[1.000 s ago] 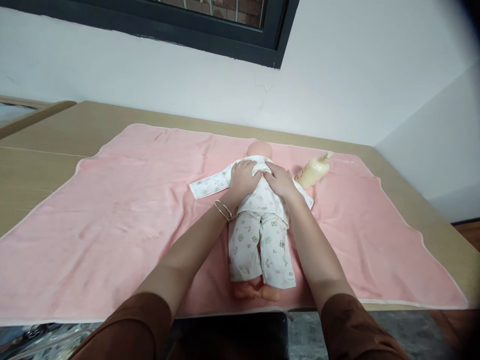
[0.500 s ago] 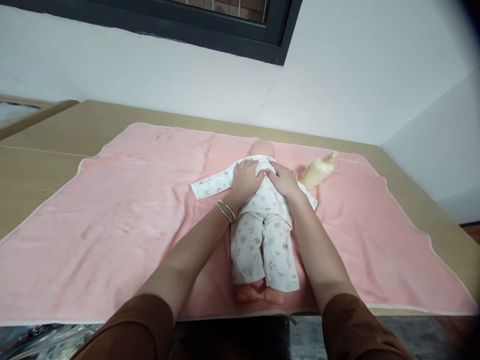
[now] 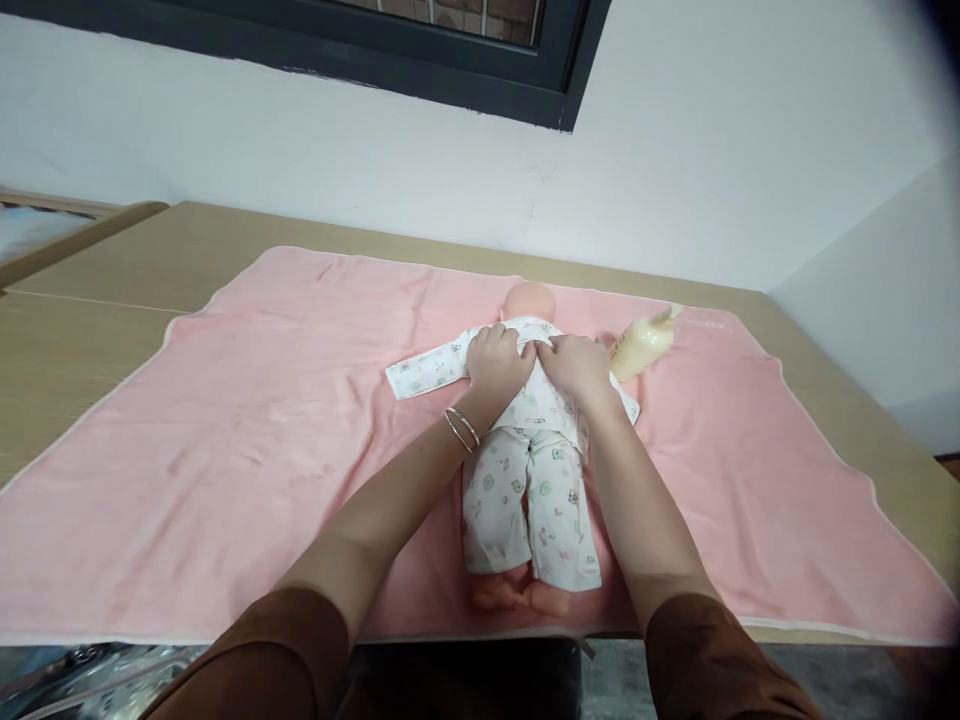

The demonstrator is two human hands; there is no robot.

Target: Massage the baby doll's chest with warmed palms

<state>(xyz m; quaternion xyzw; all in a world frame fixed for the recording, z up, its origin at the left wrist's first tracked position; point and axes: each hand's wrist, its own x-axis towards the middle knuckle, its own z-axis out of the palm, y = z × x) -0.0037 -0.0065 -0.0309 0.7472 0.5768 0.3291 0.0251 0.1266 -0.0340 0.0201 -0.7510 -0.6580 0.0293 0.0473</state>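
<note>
A baby doll (image 3: 528, 302) lies on the pink blanket, apparently face down, its bald head away from me and its feet near the front edge. It wears a white printed shirt (image 3: 544, 400) and matching trousers (image 3: 495, 500). Both hands are on the upper back of the shirt, thumbs almost meeting at the middle. My left hand (image 3: 499, 365), with two thin bangles at the wrist, has bent fingers gathering the cloth. My right hand (image 3: 581, 370) is curled closed on the shirt too. Beside the doll's right-side sleeve lies a pale yellow pump bottle (image 3: 646, 345).
The pink blanket (image 3: 247, 430) covers most of a wooden table (image 3: 127, 260). A white wall (image 3: 675, 150) with a dark window frame (image 3: 450, 75) stands behind it. Below the front left edge are clear plastic bags (image 3: 135, 685).
My fingers have gone from lying flatter on the shirt's back to curling in on the cloth, the right hand most clearly. The view has shifted slightly.
</note>
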